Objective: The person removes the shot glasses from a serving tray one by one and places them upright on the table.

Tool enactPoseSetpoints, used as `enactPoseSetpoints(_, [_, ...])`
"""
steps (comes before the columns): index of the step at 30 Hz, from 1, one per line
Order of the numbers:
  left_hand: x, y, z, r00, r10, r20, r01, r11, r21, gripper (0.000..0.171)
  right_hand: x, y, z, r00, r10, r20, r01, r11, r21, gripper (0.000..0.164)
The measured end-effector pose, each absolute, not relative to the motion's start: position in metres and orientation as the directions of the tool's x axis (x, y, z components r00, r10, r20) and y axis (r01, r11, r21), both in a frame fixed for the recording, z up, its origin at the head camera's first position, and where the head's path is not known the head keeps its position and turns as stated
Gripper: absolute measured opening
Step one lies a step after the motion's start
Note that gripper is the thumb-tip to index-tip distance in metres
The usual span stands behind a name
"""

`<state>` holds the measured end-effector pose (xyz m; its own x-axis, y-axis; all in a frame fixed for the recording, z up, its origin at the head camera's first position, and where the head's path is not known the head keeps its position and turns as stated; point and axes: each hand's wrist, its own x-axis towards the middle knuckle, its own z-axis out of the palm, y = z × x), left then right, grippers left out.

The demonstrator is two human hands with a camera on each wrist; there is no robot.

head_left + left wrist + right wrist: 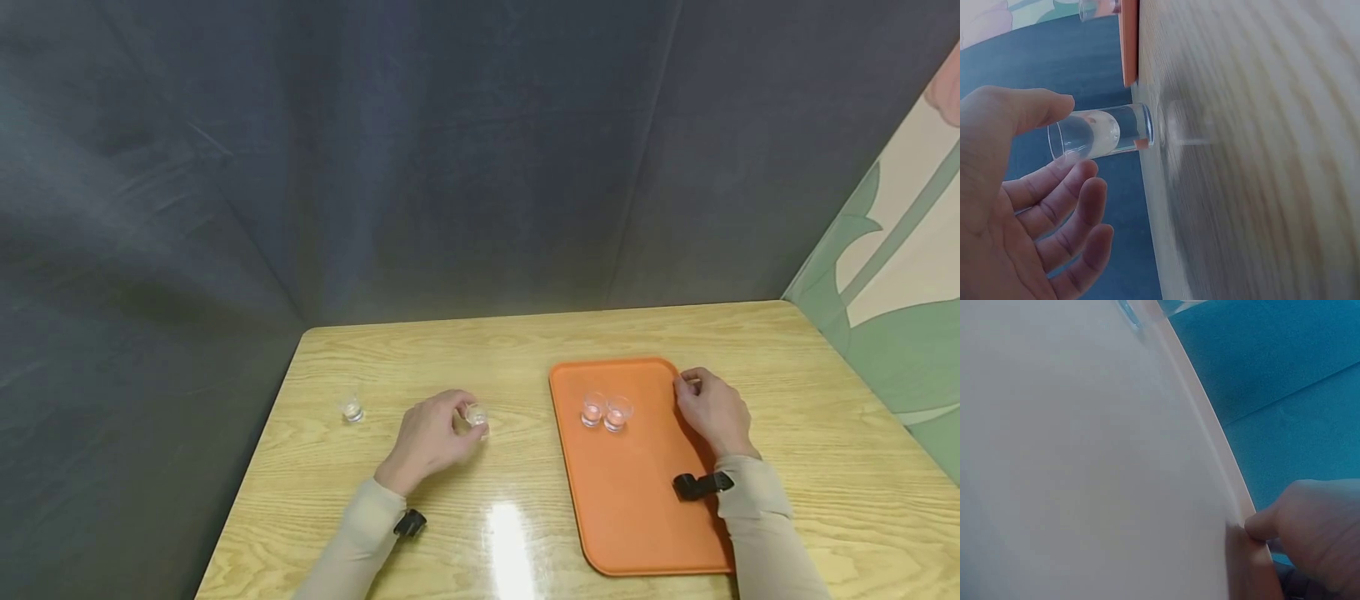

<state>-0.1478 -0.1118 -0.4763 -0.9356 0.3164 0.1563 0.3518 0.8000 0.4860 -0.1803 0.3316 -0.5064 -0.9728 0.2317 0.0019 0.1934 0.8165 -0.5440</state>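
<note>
My left hand (435,437) pinches a small clear shot glass (1100,132) by its upper part, thumb on one side and fingertips on the other. The left wrist view shows something whitish inside that glass, and its base is close to the tabletop. At the right, my right hand (716,408) grips the side rim of an orange tray (637,508). In the right wrist view the thumb lies on the tray's rim (1238,494), with the other fingers mostly hidden. Two more shot glasses (592,410) (617,413) stand side by side on the tray.
Another shot glass (352,408) stands on the wooden table (420,354), left of my left hand. A dark curtain (480,167) hangs behind the table and along its left side. A patterned panel (900,292) borders the right.
</note>
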Motion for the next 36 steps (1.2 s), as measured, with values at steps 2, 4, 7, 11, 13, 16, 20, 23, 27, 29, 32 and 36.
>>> enactPoseSetpoints(2, [-0.147,-0.117,-0.476,-0.941,0.302,0.153,0.337,0.805,0.488,0.043,-0.18,0.331,-0.506,-0.973,0.231,0.005,0.191,0.817,-0.544,0.046])
enactPoseSetpoints(4, [-0.146,-0.122,-0.476,-0.946,0.288,0.152,0.325,0.809,0.489,0.043,-0.18,0.331,-0.506,-0.973,0.231,0.005,0.192,0.818,-0.543,0.046])
enactPoseSetpoints(7, [-0.145,-0.129,-0.476,-0.949,0.271,0.158,0.314,0.814,0.489,0.043,-0.18,0.331,-0.506,-0.972,0.234,0.001,0.197,0.817,-0.542,0.046])
enactPoseSetpoints(11, [-0.144,-0.139,-0.478,-0.953,0.254,0.168,0.304,0.822,0.481,0.043,-0.179,0.331,-0.506,-0.971,0.237,-0.011,0.205,0.814,-0.544,0.045])
enactPoseSetpoints(13, [-0.143,-0.145,-0.478,-0.954,0.244,0.172,0.298,0.828,0.476,0.042,-0.18,0.331,-0.507,-0.972,0.234,-0.012,0.203,0.816,-0.541,0.045])
enactPoseSetpoints(16, [-0.143,-0.152,-0.478,-0.957,0.228,0.181,0.287,0.836,0.467,0.042,-0.18,0.331,-0.508,-0.972,0.234,-0.01,0.202,0.818,-0.539,0.046])
enactPoseSetpoints(20, [-0.144,-0.161,-0.475,-0.96,0.205,0.191,0.272,0.842,0.466,0.043,-0.18,0.331,-0.507,-0.971,0.239,-0.009,0.206,0.815,-0.541,0.045])
enactPoseSetpoints(23, [-0.143,-0.167,-0.472,-0.964,0.188,0.187,0.256,0.844,0.472,0.045,-0.18,0.331,-0.507,-0.97,0.243,-0.012,0.21,0.812,-0.544,0.045])
enactPoseSetpoints(27, [-0.142,-0.174,-0.471,-0.968,0.169,0.187,0.239,0.849,0.472,0.045,-0.18,0.331,-0.507,-0.97,0.243,-0.005,0.206,0.812,-0.546,0.046])
enactPoseSetpoints(29, [-0.142,-0.178,-0.472,-0.969,0.157,0.189,0.23,0.851,0.472,0.045,-0.18,0.331,-0.507,-0.971,0.24,0.003,0.199,0.813,-0.547,0.045])
enactPoseSetpoints(32, [-0.14,-0.184,-0.474,-0.972,0.137,0.191,0.213,0.855,0.473,0.046,-0.18,0.331,-0.506,-0.97,0.241,0.007,0.198,0.813,-0.548,0.045])
enactPoseSetpoints(36, [-0.135,-0.193,-0.477,-0.979,0.111,0.173,0.181,0.861,0.475,0.048,-0.179,0.33,-0.506,-0.969,0.248,-0.011,0.212,0.806,-0.553,0.044])
